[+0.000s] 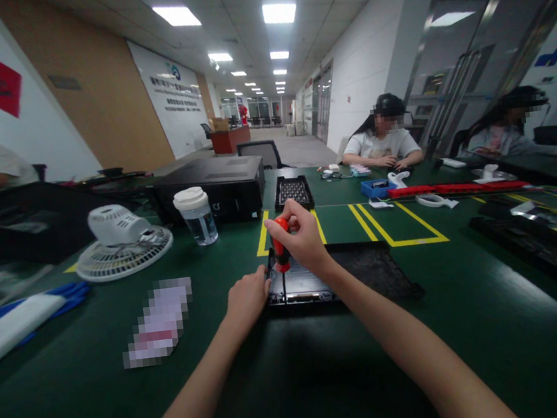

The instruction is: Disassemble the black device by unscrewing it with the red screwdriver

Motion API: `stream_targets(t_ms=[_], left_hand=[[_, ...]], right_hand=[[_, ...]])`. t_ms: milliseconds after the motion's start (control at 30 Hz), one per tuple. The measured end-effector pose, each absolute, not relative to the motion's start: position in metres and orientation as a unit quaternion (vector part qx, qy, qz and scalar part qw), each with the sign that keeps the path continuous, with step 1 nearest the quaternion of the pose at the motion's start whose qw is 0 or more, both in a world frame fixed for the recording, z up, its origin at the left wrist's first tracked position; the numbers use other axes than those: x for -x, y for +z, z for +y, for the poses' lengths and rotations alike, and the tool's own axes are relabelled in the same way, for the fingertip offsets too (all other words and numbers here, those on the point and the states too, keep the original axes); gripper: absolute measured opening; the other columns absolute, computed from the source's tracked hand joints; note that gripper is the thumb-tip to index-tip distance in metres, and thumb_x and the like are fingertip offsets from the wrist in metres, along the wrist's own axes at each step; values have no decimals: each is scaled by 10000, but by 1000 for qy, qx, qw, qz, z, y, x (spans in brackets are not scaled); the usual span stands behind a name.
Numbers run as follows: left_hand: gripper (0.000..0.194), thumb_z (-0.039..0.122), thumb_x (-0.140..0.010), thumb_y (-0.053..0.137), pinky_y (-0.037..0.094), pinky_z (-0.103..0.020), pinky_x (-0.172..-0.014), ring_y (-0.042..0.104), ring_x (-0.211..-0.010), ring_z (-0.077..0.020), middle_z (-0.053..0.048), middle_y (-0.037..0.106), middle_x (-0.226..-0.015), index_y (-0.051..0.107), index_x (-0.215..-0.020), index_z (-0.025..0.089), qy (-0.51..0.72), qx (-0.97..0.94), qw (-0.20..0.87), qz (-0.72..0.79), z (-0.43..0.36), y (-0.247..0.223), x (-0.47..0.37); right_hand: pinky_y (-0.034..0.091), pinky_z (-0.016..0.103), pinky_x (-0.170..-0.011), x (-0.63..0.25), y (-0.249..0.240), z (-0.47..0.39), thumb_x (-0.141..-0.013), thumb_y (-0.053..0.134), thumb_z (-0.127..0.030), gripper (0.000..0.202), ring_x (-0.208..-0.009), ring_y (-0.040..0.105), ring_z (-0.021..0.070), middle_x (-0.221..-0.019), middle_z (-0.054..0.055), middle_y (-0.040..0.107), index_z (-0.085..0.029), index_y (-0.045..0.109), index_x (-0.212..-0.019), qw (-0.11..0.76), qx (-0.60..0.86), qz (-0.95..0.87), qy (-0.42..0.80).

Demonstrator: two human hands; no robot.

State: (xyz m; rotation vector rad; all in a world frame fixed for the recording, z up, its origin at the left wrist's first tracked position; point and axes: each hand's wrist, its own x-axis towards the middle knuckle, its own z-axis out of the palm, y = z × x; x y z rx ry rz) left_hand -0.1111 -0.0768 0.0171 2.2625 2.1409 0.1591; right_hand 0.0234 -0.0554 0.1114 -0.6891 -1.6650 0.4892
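Observation:
A flat black panel (376, 268) lies on the green table, with a metallic plate-like part (303, 280) set in its left portion. My right hand (299, 233) is closed around the red and black handle of a screwdriver (282, 252). The screwdriver stands upright, its shaft reaching down to the panel's near left part; the exact spot under the tip is too small to make out. At the panel's left edge my left hand (249, 296) grips the side, thumb and fingers against it. The fingers' undersides are hidden.
Beyond the panel stands a black tray (293, 194) of small parts. To the left are a lidded cup (196, 218), a white fan (124, 243), a black case (210, 183) and a blurred card-like item (161, 323). A blue box (377, 188) and long black frame (540, 259) lie right; people sit beyond.

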Motion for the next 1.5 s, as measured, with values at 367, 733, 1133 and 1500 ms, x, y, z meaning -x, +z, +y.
stream_targets(t_ms=[367, 733, 1133, 1500], left_hand=[[283, 375, -868, 356, 461, -322, -645, 630, -810, -239, -90, 651, -882, 464, -1081, 224, 41, -727, 5, 686, -79, 19, 110], [303, 379, -872, 348, 464, -321, -669, 627, -841, -238, -94, 652, -901, 458, -1111, 228, 35, -722, 8, 691, -79, 20, 109], [297, 372, -877, 352, 461, -305, -664, 625, -840, -228, -84, 646, -899, 462, -1110, 225, 37, -721, 18, 692, -81, 24, 107], [319, 383, -878, 340, 459, -317, -685, 626, -851, -232, -94, 649, -919, 462, -1128, 227, 24, -716, 21, 697, -81, 25, 107]], right_hand=[[268, 201, -480, -22, 114, -58, -767, 534, -339, 303, -497, 323, 67, -552, -61, 345, -194, 320, -609, 604, 353, -707, 102], [259, 213, -500, -22, 114, -59, -783, 521, -321, 319, -507, 309, 73, -556, -61, 314, -198, 285, -606, 605, 388, -694, 31], [230, 239, -527, -21, 116, -60, -792, 503, -313, 302, -512, 289, 84, -564, -53, 314, -197, 296, -605, 602, 425, -676, -22], [221, 238, -526, -19, 115, -58, -791, 499, -305, 295, -511, 292, 85, -567, -51, 319, -197, 293, -609, 599, 441, -668, -27]])
